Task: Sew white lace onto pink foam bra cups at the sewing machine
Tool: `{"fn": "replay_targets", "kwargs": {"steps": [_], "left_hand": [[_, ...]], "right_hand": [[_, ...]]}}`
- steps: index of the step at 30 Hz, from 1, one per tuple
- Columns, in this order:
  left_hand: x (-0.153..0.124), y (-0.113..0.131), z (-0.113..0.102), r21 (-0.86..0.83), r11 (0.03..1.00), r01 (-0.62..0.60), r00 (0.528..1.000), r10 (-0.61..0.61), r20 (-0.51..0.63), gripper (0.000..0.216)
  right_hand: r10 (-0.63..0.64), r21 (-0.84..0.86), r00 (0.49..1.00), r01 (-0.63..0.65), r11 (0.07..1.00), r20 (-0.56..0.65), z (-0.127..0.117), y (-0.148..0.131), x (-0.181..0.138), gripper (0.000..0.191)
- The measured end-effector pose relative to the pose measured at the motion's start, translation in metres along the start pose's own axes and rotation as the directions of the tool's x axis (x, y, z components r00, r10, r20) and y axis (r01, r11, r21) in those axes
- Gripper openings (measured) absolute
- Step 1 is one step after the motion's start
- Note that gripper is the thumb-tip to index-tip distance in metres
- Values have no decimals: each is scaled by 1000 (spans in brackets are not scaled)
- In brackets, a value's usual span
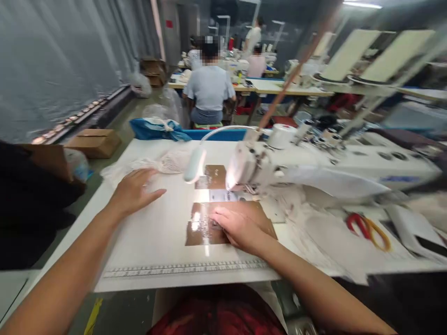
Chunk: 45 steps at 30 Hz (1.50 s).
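My left hand point(134, 191) lies flat on the white table point(157, 242), fingers stretched toward a crumpled pale fabric point(153, 164), holding nothing. My right hand point(237, 226) rests palm down on a shiny brown patch point(200, 228) taped to the table in front of the sewing machine point(314, 167). Its fingers are together and pressing on something small and pale that I cannot make out. The machine's head and a small white lamp point(193, 165) light the spot just beyond my right fingers.
Red and yellow scissors point(366, 228) lie on white cloth at the right. A ruler strip point(185, 269) runs along the table's front edge. A blue bag point(157, 129) and cardboard boxes point(94, 141) sit beyond the table. Other people sit with backs turned at far tables.
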<state>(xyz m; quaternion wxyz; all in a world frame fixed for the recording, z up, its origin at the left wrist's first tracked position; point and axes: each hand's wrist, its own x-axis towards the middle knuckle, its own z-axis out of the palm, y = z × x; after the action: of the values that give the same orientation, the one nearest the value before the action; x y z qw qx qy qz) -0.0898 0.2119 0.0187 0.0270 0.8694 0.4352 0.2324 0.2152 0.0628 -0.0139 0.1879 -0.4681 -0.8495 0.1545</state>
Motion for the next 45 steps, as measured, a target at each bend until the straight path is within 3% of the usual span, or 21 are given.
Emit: {"fn": "replay_targets", "kwargs": {"steps": [2,3,5,7,9,12,14,15,18,20,21,23,26,29,32,35,37,40,43,45], "left_hand": [[-3,43,-4,-168,976,-136,978,159,136,44],[-4,68,-3,-267,939,-219,939,277,203,38],[-4,121,4,-439,829,-346,826,491,278,33],[0,173,20,-531,745,-404,704,624,340,31],[8,218,41,-579,680,-451,634,700,328,35],[25,276,78,-625,575,-528,581,781,228,39],[34,312,101,-645,513,-566,541,822,178,42],[38,329,112,-648,486,-586,516,841,164,46],[45,373,141,-617,452,-644,460,873,159,64],[50,394,158,-579,484,-656,451,867,213,74],[52,400,166,-562,511,-651,456,854,249,77],[59,407,178,-555,557,-618,478,827,297,78],[71,405,185,-653,543,-528,509,818,269,66],[83,397,182,-776,508,-374,518,809,279,57],[92,391,176,-865,483,-132,581,745,327,49],[98,387,172,-912,408,51,674,660,333,41],[98,385,167,-921,388,26,743,609,277,34],[91,376,149,-901,398,-175,854,517,63,24],[73,356,116,-841,408,-356,867,480,-134,14],[57,338,92,-818,426,-387,863,479,-159,10]], "right_hand": [[38,-73,999,-38,997,-3,-5,0,-44,49],[69,-94,997,-72,993,-41,-6,1,-65,47],[123,-105,983,-138,985,-138,-5,5,-102,41],[155,-95,963,-179,979,-219,-5,7,-135,37],[164,-85,942,-196,977,-293,-7,8,-163,35],[202,-33,868,-243,969,-454,-16,8,-203,29],[273,19,765,-324,946,-583,-23,8,-228,24],[320,48,687,-384,922,-652,-26,9,-240,21],[481,218,363,-570,792,-798,-31,15,-270,17],[605,411,153,-603,683,-781,-31,20,-283,19],[670,507,87,-583,635,-738,-30,23,-287,21],[770,652,41,-503,567,-637,-30,28,-292,26],[820,725,80,-424,543,-567,-32,32,-292,31],[772,635,156,-482,604,-616,-37,35,-289,32],[608,366,318,-569,736,-727,-41,41,-281,31],[546,109,509,-657,746,-666,-42,47,-270,34],[583,3,554,-723,690,-594,-42,49,-263,35],[588,-88,566,-760,644,-578,-43,50,-259,35],[570,-113,572,-757,644,-590,-46,49,-263,36],[530,-117,579,-736,667,-620,-48,46,-266,38]]}}
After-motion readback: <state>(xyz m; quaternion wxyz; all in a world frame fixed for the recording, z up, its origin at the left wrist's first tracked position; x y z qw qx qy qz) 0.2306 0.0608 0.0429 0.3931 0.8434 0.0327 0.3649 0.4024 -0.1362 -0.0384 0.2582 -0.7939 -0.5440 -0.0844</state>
